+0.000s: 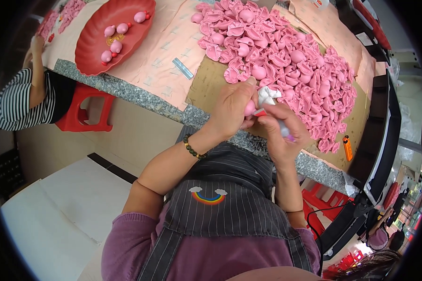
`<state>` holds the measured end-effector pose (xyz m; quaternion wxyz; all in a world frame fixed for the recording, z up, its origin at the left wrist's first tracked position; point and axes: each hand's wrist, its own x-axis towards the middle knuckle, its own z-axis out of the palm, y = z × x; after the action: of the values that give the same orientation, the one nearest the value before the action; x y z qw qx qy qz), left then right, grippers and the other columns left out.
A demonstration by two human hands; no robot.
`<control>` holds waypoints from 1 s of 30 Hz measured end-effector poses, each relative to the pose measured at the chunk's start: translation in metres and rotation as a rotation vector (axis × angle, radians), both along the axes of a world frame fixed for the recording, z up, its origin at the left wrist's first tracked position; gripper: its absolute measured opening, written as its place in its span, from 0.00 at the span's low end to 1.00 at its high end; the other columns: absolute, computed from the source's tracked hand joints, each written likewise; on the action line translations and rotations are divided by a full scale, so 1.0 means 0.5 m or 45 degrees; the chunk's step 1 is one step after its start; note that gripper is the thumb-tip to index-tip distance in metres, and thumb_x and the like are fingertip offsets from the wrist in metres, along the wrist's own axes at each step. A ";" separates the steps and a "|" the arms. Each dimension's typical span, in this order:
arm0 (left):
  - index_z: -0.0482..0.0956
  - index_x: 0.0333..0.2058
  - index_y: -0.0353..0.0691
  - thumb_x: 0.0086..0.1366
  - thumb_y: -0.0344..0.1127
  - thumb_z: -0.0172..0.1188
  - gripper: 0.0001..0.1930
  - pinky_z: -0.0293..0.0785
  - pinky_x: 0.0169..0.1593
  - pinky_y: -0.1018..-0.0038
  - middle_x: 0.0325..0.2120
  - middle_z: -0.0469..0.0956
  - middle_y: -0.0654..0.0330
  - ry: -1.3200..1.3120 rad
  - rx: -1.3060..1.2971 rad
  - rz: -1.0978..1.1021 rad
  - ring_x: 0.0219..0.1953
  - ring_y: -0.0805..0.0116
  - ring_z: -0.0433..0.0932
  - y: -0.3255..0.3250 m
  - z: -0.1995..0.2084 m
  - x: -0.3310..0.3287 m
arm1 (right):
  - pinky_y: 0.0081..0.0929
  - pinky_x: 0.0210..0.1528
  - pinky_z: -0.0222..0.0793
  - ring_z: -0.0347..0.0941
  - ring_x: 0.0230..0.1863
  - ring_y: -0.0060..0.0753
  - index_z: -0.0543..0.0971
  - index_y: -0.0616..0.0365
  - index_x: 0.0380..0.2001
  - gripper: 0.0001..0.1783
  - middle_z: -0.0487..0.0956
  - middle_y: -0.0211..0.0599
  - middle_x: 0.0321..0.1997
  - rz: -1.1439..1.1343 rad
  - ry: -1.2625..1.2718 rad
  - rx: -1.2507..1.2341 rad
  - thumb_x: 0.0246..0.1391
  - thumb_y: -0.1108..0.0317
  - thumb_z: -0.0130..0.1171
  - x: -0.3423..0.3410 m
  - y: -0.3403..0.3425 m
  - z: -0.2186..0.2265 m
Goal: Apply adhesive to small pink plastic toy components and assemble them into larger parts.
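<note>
Above the table's near edge, my left hand (232, 107) is closed around a small pink rounded plastic piece (250, 108). Close against it is my right hand (288, 131), with fingertips pinched at a small red part (259, 113) that meets the pink piece. A pale, tube-like thing with a purple end (290, 138) shows within the right hand's curled fingers; its kind is partly hidden. Just beyond both hands is a crumpled white tissue (268, 93). A big heap of pink moulded pieces (286, 61), some shell-like and some round, spreads behind it.
At the far left, a red scalloped bowl (86, 51) holds several pink pieces with red tips. A metallic blue strip (183, 68) lies on the pink table covering (150, 84). Right of the heap is an orange lighter (347, 148). Another person (21, 98) works at left, near a red stool (86, 110).
</note>
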<state>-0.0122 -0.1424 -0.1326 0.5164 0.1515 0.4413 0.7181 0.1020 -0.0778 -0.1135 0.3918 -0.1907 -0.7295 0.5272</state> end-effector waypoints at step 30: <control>0.66 0.17 0.39 0.69 0.45 0.37 0.23 0.53 0.16 0.83 0.13 0.64 0.66 0.359 0.031 -0.040 0.13 0.82 0.58 -0.012 -0.006 0.005 | 0.19 0.22 0.60 0.67 0.20 0.22 0.74 0.66 0.21 0.04 0.72 0.33 0.18 0.058 0.016 0.019 0.45 0.82 0.58 -0.003 -0.013 -0.027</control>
<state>-0.0099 -0.1486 -0.1357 0.4587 0.2641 0.4983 0.6867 0.1006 -0.0843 -0.1271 0.3855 -0.1677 -0.7352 0.5317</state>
